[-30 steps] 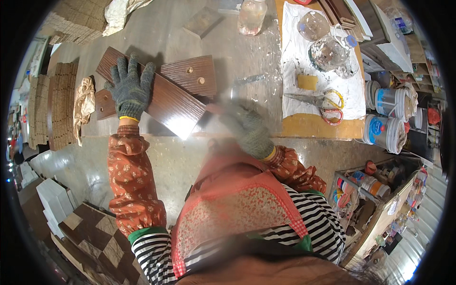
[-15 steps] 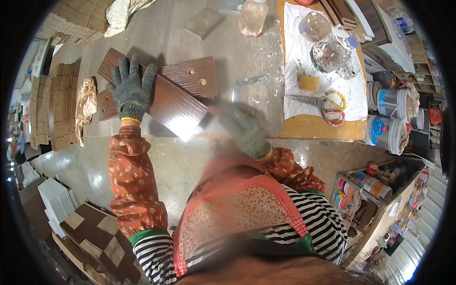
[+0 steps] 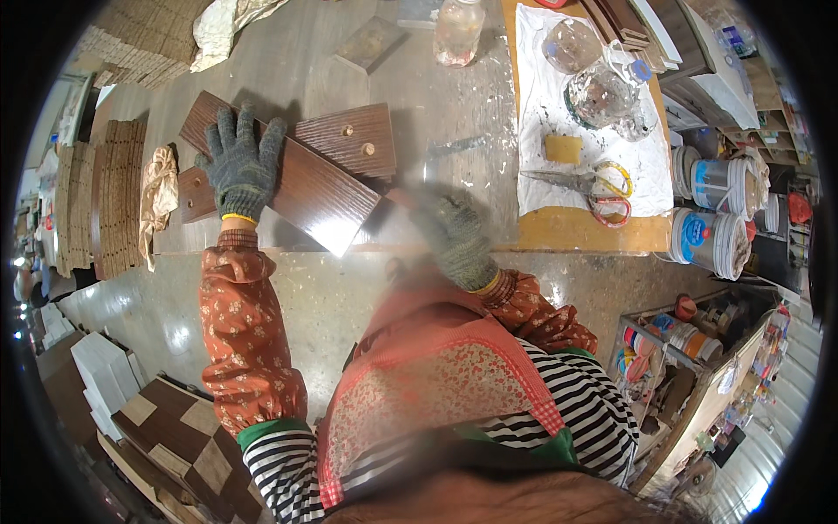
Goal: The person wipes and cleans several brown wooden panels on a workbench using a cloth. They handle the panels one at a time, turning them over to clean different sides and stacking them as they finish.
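Note:
My left hand, in a grey knit glove, lies flat with fingers spread on a long dark brown wooden board that runs slantwise across the table. Under it lie two more brown boards, one with small pale pegs and one at the left. My right hand, also gloved, is blurred near the board's lower right end at the table's front edge. Its fingers look curled, and I cannot tell whether it holds anything.
A pale rag lies left of the boards beside stacked woven mats. A white sheet at the right bears glass jars, a yellow sponge and scissors. Paint buckets stand further right. Checkered wooden panels lie on the floor at lower left.
My right hand has shifted a little along the board's lower right end and stays blurred. My left hand keeps pressing on the board in the same place.

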`<action>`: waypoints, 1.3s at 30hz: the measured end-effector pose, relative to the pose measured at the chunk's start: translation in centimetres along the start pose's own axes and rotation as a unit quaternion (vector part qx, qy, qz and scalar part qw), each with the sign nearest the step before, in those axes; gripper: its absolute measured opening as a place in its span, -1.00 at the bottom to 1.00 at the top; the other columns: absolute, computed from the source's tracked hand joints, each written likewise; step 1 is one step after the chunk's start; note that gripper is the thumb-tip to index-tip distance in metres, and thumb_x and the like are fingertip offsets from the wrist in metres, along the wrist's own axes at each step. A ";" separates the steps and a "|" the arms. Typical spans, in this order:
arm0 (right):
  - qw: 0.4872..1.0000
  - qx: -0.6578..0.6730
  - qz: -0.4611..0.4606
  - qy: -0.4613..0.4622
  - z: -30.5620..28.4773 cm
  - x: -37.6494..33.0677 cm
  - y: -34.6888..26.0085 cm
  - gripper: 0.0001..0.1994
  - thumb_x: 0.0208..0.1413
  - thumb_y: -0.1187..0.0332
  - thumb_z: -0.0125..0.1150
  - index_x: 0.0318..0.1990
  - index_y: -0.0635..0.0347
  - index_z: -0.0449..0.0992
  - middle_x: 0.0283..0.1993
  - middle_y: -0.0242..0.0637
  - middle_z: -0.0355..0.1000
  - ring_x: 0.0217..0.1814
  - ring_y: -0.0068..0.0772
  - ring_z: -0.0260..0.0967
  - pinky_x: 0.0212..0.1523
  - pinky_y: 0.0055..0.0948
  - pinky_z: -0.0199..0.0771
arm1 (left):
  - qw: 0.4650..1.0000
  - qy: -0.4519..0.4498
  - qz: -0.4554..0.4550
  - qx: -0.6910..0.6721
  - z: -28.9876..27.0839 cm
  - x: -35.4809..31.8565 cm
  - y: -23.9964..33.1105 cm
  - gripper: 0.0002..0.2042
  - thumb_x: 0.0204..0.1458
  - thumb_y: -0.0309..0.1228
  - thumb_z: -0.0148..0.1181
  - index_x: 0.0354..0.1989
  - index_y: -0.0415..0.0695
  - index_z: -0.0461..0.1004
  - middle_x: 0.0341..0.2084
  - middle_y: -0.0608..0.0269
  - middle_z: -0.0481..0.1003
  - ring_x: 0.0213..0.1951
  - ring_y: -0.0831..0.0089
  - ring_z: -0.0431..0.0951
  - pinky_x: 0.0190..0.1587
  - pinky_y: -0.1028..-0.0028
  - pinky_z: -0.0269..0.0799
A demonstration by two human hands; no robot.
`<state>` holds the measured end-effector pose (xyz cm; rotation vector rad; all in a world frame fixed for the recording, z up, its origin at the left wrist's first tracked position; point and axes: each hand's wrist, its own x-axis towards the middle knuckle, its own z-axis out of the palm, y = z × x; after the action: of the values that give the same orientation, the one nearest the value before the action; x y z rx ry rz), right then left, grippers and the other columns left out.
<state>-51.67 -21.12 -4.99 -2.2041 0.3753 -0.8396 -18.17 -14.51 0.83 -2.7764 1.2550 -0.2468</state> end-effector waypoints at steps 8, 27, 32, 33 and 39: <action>0.999 -0.017 0.041 -0.018 0.3 -0.3 0.2 -0.36 0.12 0.38 0.36 0.39 0.04 0.37 0.34 -0.19 0.41 0.36 -0.08 0.28 0.39 -0.16 0.24 | 1.000 -0.014 -0.014 0.008 -0.3 0.0 0.2 -0.24 0.27 0.30 -0.19 0.51 0.07 0.14 0.53 0.01 0.02 0.53 -0.13 -0.05 0.45 -0.35 -0.22; 0.972 0.091 0.208 -0.060 -0.7 -0.4 -0.6 -0.67 0.44 0.17 0.08 0.09 0.24 0.55 -0.10 -0.30 0.49 -0.19 -0.49 0.48 -0.27 -0.47 0.54 | 1.000 -0.008 -0.009 -0.013 -0.2 -0.1 0.2 -0.24 0.27 0.31 -0.19 0.51 0.08 0.14 0.54 -0.01 0.01 0.54 -0.13 -0.07 0.46 -0.33 -0.24; 0.911 0.265 0.314 -0.037 0.2 -0.2 0.6 -0.62 0.27 0.38 0.20 0.22 0.21 0.47 -0.15 -0.33 0.50 -0.06 -0.35 0.46 -0.04 -0.38 0.52 | 1.000 -0.014 -0.012 0.001 -0.2 0.0 0.2 -0.23 0.26 0.32 -0.18 0.51 0.10 0.14 0.54 -0.01 0.01 0.54 -0.14 -0.07 0.45 -0.34 -0.24; 0.988 0.096 0.117 0.005 0.4 0.0 0.8 -0.61 0.19 0.33 0.29 0.15 0.23 0.51 -0.25 -0.28 0.45 -0.15 -0.25 0.43 -0.10 -0.28 0.50 | 1.000 -0.009 -0.011 -0.009 -0.1 0.0 0.1 -0.23 0.26 0.32 -0.18 0.52 0.10 0.14 0.54 -0.01 0.01 0.54 -0.14 -0.07 0.45 -0.34 -0.24; 0.973 0.154 0.119 -0.125 -1.2 -0.5 0.6 -0.53 -0.01 0.31 0.41 0.09 0.24 0.54 -0.20 -0.17 0.50 -0.13 -0.05 0.45 -0.15 -0.16 0.47 | 1.000 -0.002 -0.012 -0.020 0.1 0.0 -0.1 -0.23 0.25 0.33 -0.18 0.52 0.11 0.13 0.54 0.00 0.01 0.53 -0.16 -0.06 0.45 -0.34 -0.22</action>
<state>-52.84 -21.95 -5.05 -1.9005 0.3500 -0.4497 -18.05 -14.48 0.75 -2.8253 1.2401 -0.2204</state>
